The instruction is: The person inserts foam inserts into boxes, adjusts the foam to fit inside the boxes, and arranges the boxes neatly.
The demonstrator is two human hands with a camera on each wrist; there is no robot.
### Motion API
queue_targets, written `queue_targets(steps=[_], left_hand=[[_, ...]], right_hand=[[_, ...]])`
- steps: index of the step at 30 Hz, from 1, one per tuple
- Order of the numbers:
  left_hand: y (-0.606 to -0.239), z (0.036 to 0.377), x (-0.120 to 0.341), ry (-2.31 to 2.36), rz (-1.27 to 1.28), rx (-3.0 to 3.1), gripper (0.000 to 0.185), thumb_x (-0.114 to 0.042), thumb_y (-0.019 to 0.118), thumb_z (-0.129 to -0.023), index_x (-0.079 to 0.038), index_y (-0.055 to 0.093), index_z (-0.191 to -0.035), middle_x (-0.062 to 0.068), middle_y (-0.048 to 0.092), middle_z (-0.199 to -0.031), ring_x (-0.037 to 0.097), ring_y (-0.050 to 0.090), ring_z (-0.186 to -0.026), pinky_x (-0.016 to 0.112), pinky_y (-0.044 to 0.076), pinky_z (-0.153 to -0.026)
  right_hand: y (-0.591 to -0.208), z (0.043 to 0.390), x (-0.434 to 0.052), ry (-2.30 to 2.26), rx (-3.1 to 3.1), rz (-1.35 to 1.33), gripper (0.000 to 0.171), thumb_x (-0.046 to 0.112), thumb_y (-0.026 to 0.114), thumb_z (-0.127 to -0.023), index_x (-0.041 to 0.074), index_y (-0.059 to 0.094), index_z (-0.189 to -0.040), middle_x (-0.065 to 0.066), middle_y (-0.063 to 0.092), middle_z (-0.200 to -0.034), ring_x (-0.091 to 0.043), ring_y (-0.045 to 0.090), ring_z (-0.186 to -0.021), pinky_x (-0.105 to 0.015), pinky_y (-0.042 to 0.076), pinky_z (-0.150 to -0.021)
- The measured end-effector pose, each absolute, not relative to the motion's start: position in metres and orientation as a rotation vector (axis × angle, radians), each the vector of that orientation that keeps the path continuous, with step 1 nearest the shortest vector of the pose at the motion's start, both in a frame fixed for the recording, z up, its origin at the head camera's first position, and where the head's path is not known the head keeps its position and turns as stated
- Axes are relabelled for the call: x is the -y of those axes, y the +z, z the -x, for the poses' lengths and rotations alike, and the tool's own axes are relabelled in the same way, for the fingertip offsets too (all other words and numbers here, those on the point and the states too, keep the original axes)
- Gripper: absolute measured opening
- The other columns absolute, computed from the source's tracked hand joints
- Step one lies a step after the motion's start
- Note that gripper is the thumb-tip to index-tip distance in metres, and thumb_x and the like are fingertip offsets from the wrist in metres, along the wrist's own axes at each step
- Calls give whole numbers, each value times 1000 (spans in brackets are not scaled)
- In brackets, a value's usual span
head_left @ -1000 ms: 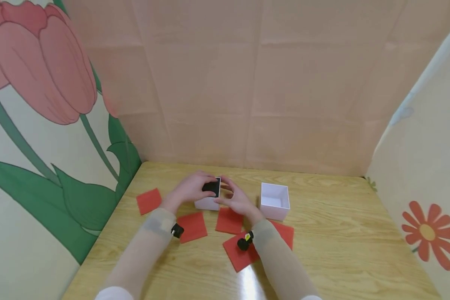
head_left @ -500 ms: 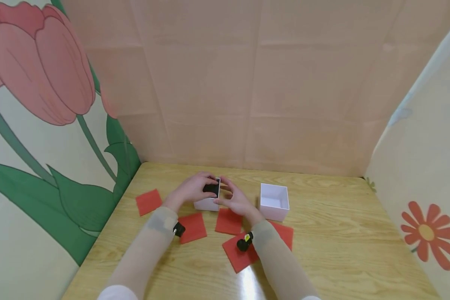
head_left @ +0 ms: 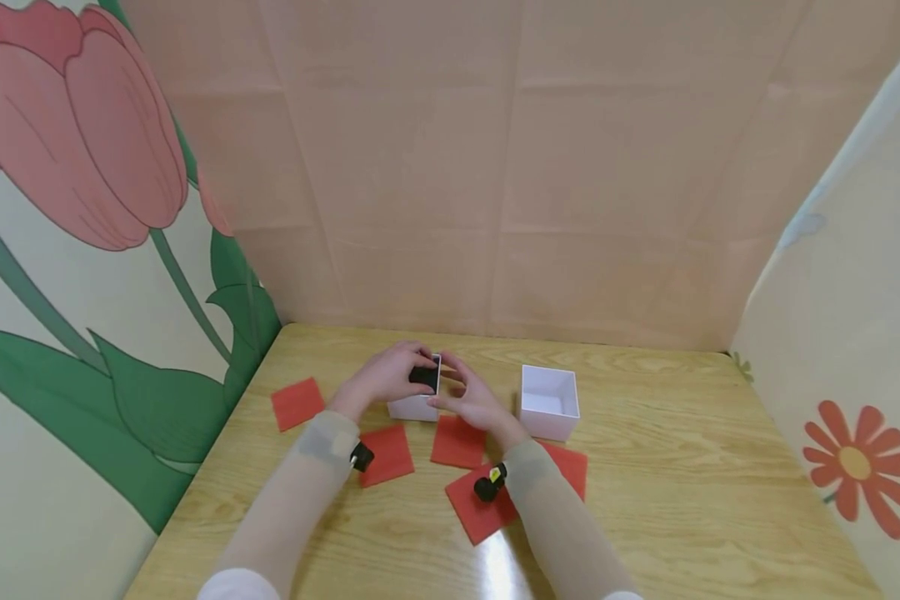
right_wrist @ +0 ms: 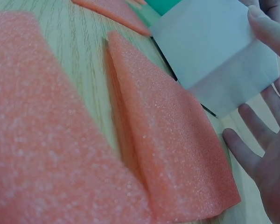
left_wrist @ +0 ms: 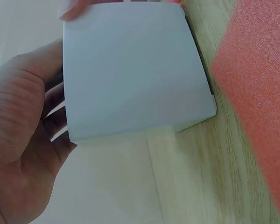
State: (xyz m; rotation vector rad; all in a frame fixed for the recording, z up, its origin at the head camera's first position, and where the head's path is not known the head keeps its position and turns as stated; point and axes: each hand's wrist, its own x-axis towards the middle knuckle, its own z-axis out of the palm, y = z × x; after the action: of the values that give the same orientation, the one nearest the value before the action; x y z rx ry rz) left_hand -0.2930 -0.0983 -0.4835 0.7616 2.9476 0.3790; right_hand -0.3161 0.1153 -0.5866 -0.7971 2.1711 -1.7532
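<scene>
A white square box [head_left: 411, 408] stands towards the back of the table, with a black piece [head_left: 424, 379] in its open top. My left hand [head_left: 382, 377] reaches over the box from the left, its thumb and fingers pinching the black piece. In the left wrist view the box's plain side [left_wrist: 135, 70] hides most of those fingers. My right hand [head_left: 476, 402] holds the box's right side, thumb at the front corner and index finger at the back corner. The right wrist view shows that thumb [right_wrist: 259, 16] on the box, the other fingers spread beside it.
A second white box [head_left: 547, 425], open at the top, stands to the right. Several red foam sheets lie about: one at far left [head_left: 297, 404], one before the left wrist [head_left: 388, 455], one before the box [head_left: 457, 442], others under the right forearm [head_left: 480, 517].
My left hand and forearm have shifted slightly right, and less of the black piece shows between the fingers. My right hand and the white boxes have stayed in place.
</scene>
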Motion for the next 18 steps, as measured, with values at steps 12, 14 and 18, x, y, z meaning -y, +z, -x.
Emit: queue_targets(steps=[12, 14, 18], left_hand=[[-484, 295, 99, 353, -838, -2949, 46, -34, 84, -96, -13, 76, -135, 7, 62, -141, 28, 57, -130, 49, 49, -111], [-486, 295, 103, 361, -894, -2935, 45, -31, 82, -97, -10, 74, -137, 9, 62, -142, 30, 57, -131, 49, 50, -111], [-485, 293, 116, 417, -908, -2911, 46, -25, 81, -99, -8, 71, -141, 12, 61, -145, 31, 58, -133, 48, 49, -113]], right_hand=[[-588, 318, -115, -1807, -2135, 824, 92, 20, 85, -94, 12, 32, -169, -8, 40, -168, -42, 45, -148, -58, 40, -119], [-590, 318, -114, -1820, -2123, 826, 91, 19, 85, -94, 11, 32, -168, -10, 40, -168, -44, 45, -148, -60, 39, -119], [-589, 316, -115, -1792, -2141, 791, 94, 25, 86, -94, 14, 31, -169, -7, 42, -167, -43, 45, -148, -58, 39, -120]])
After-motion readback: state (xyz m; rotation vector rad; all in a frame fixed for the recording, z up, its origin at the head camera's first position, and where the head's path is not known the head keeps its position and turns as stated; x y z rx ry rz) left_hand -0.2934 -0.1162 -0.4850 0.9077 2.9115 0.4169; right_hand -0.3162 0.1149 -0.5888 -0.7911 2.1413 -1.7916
